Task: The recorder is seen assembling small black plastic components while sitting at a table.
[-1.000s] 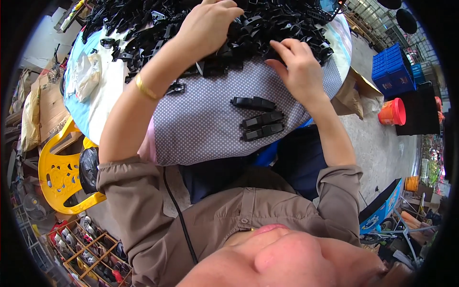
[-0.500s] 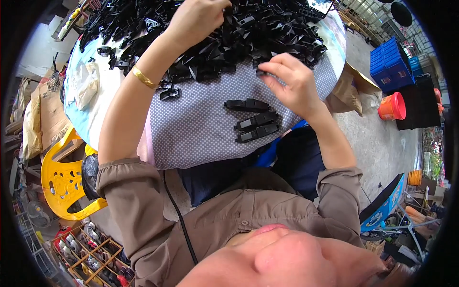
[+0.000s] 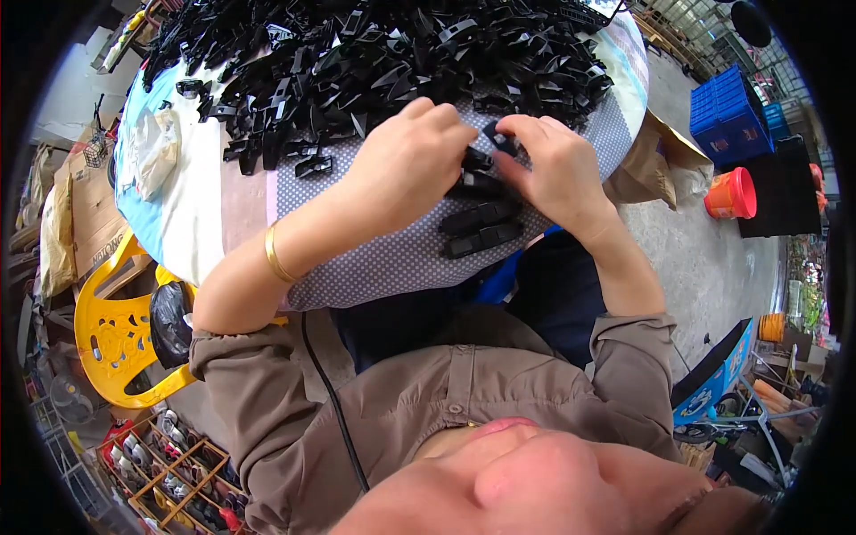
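Pinched a small black piece (image 3: 497,135) in the right hand (image 3: 560,168), gripped a black part (image 3: 478,160) with the left hand (image 3: 412,159), above the cloth-covered worktop (image 3: 370,259)

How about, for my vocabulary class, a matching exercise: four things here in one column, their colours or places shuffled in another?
Things:
1. pile
2. bucket
3. crate
4. bracelet

Colours or places:
A. blue
B. around the left forearm
C. heaped on the table
D. red

Pairs: 1-C, 2-D, 3-A, 4-B
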Demonstrator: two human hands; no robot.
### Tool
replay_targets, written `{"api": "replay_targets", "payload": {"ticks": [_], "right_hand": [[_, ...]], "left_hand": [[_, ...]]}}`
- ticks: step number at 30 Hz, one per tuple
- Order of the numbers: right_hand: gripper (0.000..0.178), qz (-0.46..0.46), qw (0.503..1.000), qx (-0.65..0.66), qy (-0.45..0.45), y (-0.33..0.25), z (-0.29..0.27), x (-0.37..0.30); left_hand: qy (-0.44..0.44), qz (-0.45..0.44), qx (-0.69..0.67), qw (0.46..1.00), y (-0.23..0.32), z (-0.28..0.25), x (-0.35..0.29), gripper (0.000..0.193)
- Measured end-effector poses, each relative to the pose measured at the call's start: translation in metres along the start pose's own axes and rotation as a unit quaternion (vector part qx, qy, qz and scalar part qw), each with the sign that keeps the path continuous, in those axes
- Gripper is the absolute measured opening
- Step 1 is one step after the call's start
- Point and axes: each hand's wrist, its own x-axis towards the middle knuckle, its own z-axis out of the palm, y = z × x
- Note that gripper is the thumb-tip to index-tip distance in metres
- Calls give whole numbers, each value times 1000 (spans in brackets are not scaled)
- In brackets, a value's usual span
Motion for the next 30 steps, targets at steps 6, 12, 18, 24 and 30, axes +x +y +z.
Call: {"api": "replay_targets", "payload": {"ticks": [6, 12, 18, 24, 30], "right_hand": [[28, -10, 998, -50, 25, 5, 2, -2], [27, -60, 995, 84, 8, 10, -3, 2], [28, -67, 994, 74, -51, 9, -14, 1], [28, -102, 987, 101, -65, 16, -7, 11], [28, -103, 979, 168, -43, 15, 6, 10]], "left_hand": [[-59, -136, -197, 969, -16, -4, -8, 21], [-69, -151, -246, 955, -20, -9, -13, 19], [-17, -170, -208, 963, -5, 2, -15, 16], [-37, -149, -287, 945, -10, 5, -10, 13], [-24, -106, -242, 964, -11, 4, -12, 15]]}}
